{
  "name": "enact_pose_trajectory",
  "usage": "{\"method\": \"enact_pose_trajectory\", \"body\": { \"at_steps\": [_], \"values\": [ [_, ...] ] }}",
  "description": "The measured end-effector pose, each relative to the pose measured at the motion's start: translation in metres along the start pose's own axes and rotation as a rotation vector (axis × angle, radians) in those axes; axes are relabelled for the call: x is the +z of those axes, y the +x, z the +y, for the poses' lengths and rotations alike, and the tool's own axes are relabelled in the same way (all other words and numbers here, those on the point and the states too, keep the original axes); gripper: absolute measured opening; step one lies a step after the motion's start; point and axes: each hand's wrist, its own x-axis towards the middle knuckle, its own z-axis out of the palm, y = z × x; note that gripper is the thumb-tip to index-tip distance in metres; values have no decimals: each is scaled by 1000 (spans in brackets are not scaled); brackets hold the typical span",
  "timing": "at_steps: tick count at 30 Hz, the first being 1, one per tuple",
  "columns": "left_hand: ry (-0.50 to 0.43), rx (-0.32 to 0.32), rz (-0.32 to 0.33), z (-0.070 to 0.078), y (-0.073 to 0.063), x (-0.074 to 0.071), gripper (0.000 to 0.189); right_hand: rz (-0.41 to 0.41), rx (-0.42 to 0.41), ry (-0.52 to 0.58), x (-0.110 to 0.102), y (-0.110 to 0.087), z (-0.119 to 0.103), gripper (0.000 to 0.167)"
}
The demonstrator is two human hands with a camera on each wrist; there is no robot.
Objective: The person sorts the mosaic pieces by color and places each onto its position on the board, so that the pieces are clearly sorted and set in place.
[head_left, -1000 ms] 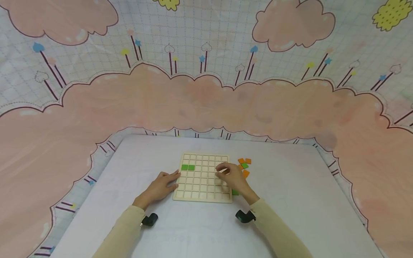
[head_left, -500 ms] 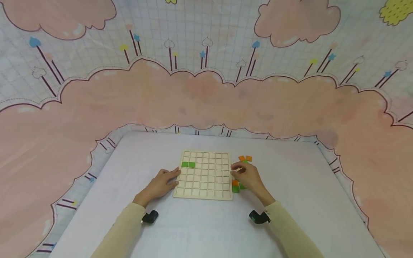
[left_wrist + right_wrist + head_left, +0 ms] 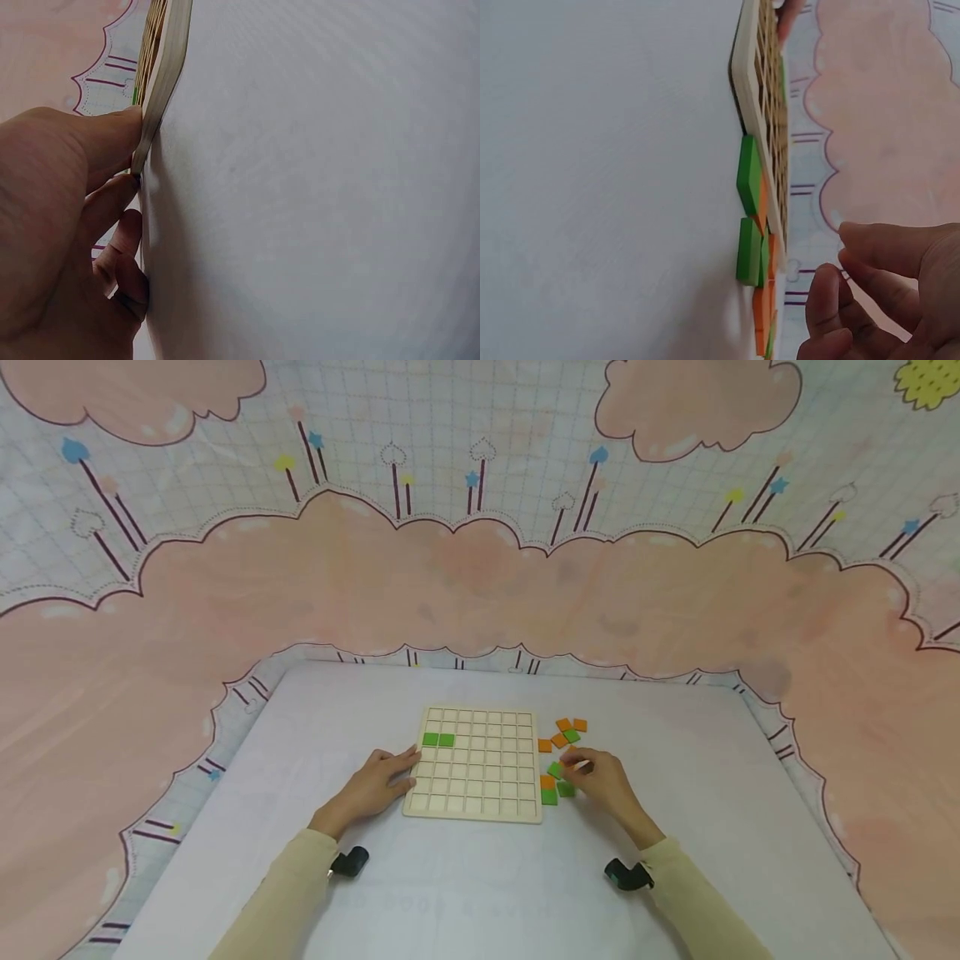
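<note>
A pale wooden grid board (image 3: pixel 480 777) lies on the white table, with two green square tiles (image 3: pixel 438 740) side by side in its upper left cells. My left hand (image 3: pixel 371 787) rests at the board's left edge, straight fingertips touching its side; the left wrist view shows them against the rim (image 3: pixel 166 75). My right hand (image 3: pixel 606 783) hovers over loose tiles right of the board, fingertips at an orange tile (image 3: pixel 567 762). In the right wrist view, nothing shows between the thumb and fingers (image 3: pixel 870 247).
Several orange and green tiles lie beside the board's right edge, among them an orange one (image 3: pixel 545 746) against the rim and a green one (image 3: pixel 549 797) lower down. A black wrist camera (image 3: pixel 628 874) sits below each hand. Behind the table hangs a patterned cloth (image 3: pixel 465 585).
My right hand has moved right from over the board to the loose tiles. An orange tile now shows by the board's right edge, where the fingertips were. The left hand stays at the board.
</note>
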Motion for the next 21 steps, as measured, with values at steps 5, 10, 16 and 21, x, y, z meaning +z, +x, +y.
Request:
{"method": "enact_pose_trajectory", "body": {
  "at_steps": [5,10,16,21],
  "values": [
    [-2,8,7,-2,0,2,54,-21,28,-29,-1,-2,7,19],
    [1,7,11,-2,0,2,54,-48,71,-60,0,-3,15,22],
    [4,7,15,-1,-1,0,54,-79,110,-85,0,-4,20,24],
    [-5,6,13,1,-1,0,54,-105,125,-103,1,-3,22,23]
  ]
}}
